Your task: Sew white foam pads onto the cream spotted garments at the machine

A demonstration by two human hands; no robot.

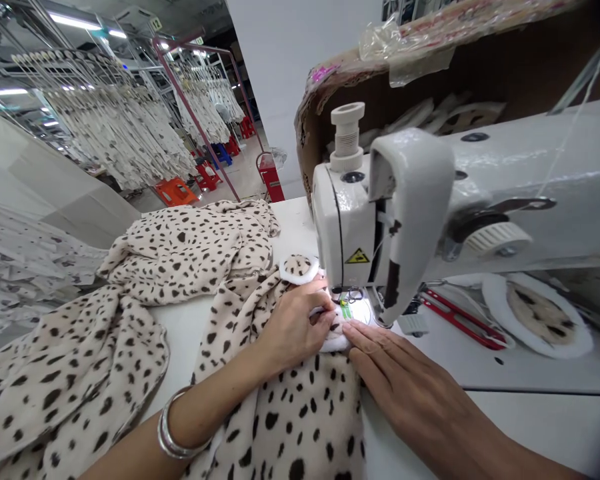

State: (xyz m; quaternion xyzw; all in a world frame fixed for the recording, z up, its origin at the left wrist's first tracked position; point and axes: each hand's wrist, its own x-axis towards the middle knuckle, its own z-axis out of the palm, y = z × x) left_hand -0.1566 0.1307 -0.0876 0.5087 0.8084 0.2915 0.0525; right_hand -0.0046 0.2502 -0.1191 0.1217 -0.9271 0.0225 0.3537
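Observation:
Spotted beige fabric (305,413) lies over the white sewing table and runs up to the sewing machine (347,227). My left hand (297,320), with a silver bangle at the wrist, pinches a small white-edged spotted piece (334,341) just left of the lit needle area. My right hand (395,360) lies flat, fingers extended, its fingertips at the right edge of that piece. Another white-rimmed spotted oval (299,267) sits just beyond my left hand. The needle tip is hard to make out behind the machine head.
Red-handled snips (463,320) and a larger white-rimmed oval piece (545,317) lie under the machine arm. A cardboard box (307,127) stands behind the machine. More spotted fabric (190,247) covers the left side. Garment racks and stools are farther back.

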